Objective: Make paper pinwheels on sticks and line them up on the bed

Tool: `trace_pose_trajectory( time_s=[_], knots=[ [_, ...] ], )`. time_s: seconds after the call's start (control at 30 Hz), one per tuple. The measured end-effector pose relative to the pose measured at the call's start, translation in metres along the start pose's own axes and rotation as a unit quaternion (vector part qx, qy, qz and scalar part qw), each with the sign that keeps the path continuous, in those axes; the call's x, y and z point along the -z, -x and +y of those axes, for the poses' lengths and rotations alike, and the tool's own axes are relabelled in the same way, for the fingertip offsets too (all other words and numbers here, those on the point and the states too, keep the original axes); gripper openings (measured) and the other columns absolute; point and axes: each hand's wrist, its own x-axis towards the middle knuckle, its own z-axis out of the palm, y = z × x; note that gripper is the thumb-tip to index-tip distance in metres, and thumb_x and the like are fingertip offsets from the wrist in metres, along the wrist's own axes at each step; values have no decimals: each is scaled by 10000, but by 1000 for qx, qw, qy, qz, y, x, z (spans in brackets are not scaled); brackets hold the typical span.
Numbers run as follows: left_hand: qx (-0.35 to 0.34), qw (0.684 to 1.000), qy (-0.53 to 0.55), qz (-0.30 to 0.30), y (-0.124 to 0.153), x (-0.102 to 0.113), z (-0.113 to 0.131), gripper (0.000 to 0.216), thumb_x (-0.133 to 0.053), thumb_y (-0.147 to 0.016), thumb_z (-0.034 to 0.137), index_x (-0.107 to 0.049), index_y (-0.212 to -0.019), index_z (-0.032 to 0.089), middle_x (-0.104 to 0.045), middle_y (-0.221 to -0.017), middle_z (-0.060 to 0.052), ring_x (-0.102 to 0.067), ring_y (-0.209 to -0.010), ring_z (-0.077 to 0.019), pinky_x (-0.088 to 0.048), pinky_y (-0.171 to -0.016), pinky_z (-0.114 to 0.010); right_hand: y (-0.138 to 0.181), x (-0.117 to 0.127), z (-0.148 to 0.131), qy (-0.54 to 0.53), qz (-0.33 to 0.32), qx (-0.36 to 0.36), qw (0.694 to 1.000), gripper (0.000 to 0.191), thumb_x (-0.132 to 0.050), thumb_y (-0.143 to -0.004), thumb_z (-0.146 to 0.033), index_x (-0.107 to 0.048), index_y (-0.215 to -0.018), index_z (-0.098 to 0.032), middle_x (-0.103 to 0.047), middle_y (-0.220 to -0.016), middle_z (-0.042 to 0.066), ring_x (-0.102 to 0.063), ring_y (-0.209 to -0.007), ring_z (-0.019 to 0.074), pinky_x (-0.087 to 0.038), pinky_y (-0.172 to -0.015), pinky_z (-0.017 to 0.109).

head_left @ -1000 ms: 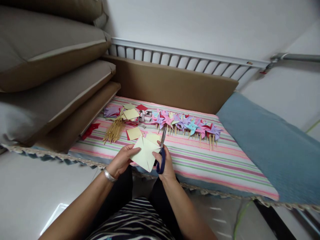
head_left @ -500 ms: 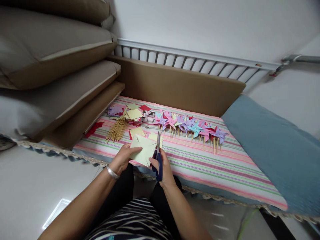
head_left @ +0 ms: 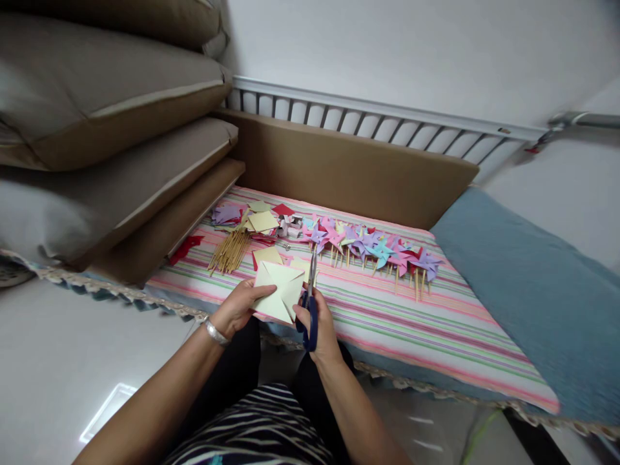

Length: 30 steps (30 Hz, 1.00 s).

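My left hand (head_left: 242, 303) is closed on pale yellow paper squares (head_left: 278, 292), thumb on top. The top square has slits running in from its corners, and pink paper shows beneath its lower edge. In my right hand (head_left: 322, 323) are blue-handled scissors (head_left: 310, 310), blades pointing away from me, just right of the paper. The fingertips of that hand also touch the paper's right edge. Beyond the paper lie more yellow sheets (head_left: 268, 256). A bundle of thin wooden sticks (head_left: 228, 250) rests to the left, and a row of colourful paper pinwheels (head_left: 372, 245) to the right.
A striped cloth (head_left: 411, 323) covers the seat. Stacked cushions (head_left: 121, 129) rise at the left, and a brown board (head_left: 349, 171) stands along the back before a white radiator (head_left: 387, 119). Red paper pieces (head_left: 185, 249) and purple ones (head_left: 226, 214) lie at the left.
The view has shifted slightly. Both hands keep their hold on the paper and scissors, with the paper turned a little. The scissors stay beside its right edge.
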Motion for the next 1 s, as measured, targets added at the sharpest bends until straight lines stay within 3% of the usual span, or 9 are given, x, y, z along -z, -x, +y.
trace_pose_trajectory(
  time_s=[0.4,0.53,0.63,0.77,0.87,1.0],
  knots=[
    [-24,999,-35,31,-1,0,0,401,-778,-550,250,-680,-897,76,-721,-809,-135,-668,-680,-241,-517,-659,-328,0,-1,-1,-7,-9,3,1000,526,-681,-643,-217,-520,-1143,-241,-496,-719,-59,-480,-552,81,-421,-483,202],
    [-24,997,-42,55,-10,12,-7,381,-769,-551,241,-678,-885,82,-721,-815,-129,-664,-661,-227,-514,-632,-313,0,6,7,-19,-18,1,1000,521,-684,-662,-240,-507,-1152,-228,-532,-725,-51,-518,-551,90,-441,-519,230],
    [4,993,-51,105,-21,31,-17,337,-764,-538,225,-676,-835,92,-721,-776,-120,-661,-633,-219,-512,-607,-304,7,32,22,-18,-6,-10,1000,534,-705,-664,-273,-503,-1156,-224,-549,-688,-55,-527,-510,90,-427,-506,229],
    [39,987,-80,135,-44,49,-32,244,-746,-535,179,-655,-742,88,-710,-685,-116,-646,-573,-217,-503,-541,-302,32,90,51,-28,8,-78,997,580,-687,-692,-412,-493,-1192,-190,-565,-599,-38,-531,-473,129,-413,-461,252],
    [56,983,-110,136,-69,43,-39,221,-736,-549,143,-644,-744,96,-702,-661,-99,-638,-563,-206,-492,-515,-290,56,127,73,-19,45,-118,992,570,-623,-728,-502,-517,-1189,-183,-555,-549,-36,-522,-430,132,-391,-426,246],
    [65,977,-168,115,-118,12,-42,257,-723,-622,151,-626,-856,106,-697,-762,-90,-640,-657,-195,-503,-572,-290,67,151,100,-34,73,-126,989,599,-601,-728,-527,-502,-1203,-176,-565,-535,-31,-507,-386,122,-376,-393,234]
  ],
)
